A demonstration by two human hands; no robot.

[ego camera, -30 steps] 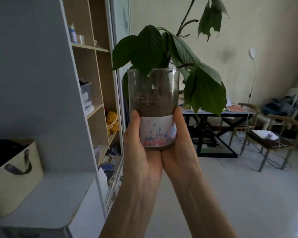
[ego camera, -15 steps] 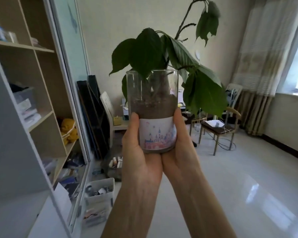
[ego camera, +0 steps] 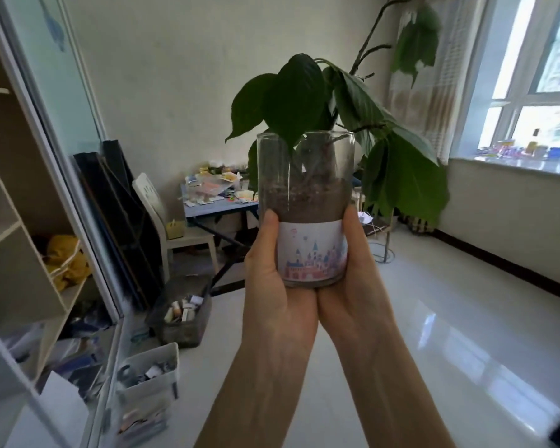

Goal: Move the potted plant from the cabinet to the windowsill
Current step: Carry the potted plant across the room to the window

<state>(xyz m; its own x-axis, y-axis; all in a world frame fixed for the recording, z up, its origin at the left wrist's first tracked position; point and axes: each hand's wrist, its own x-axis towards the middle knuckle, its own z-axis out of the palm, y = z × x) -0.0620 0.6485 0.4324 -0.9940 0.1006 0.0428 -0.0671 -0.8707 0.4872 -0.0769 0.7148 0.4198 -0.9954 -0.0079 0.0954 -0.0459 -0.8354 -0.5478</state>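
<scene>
1. Since 0.5 s ago the view has swung right: cabinet [ego camera: 20,240] now sits at the left edge, window [ego camera: 537,92] and windowsill [ego camera: 511,164] now show at the right. Potted plant [ego camera: 304,208] is held the same way, centre of view.
2. Labels: pot is a clear glass cylinder w/ a white band round its lower part, printed w/ a pink-and-blue castle drawing. No readable writing or brand on it. Small items on the sill are too blurred to read.
3. Soil fills roughly the lower half of the glass; dark green leaves droop over the rim, mostly to the right, and one long stem rises toward the top right.
4. Left hand [ego camera: 274,279] is wrapped on the pot's left side, thumb up along the glass to about the top of the band. Right hand [ego camera: 356,279] mirrors it on the right side. Both clamped on the pot, heels of the palms meeting under its base.
5. Pot is upright, in the air at about chest height, forearms stretched fwd below it.
6. Pot is clear of the cabinet and well apart from the windowsill, which lies fwd and to the right.
7. Bkgd: cluttered desk [ego camera: 220,205] behind the pot by the far wall, white chair [ego camera: 175,227] beside it, bins of small stuff on the floor [ego camera: 450,350] by the cabinet.
</scene>
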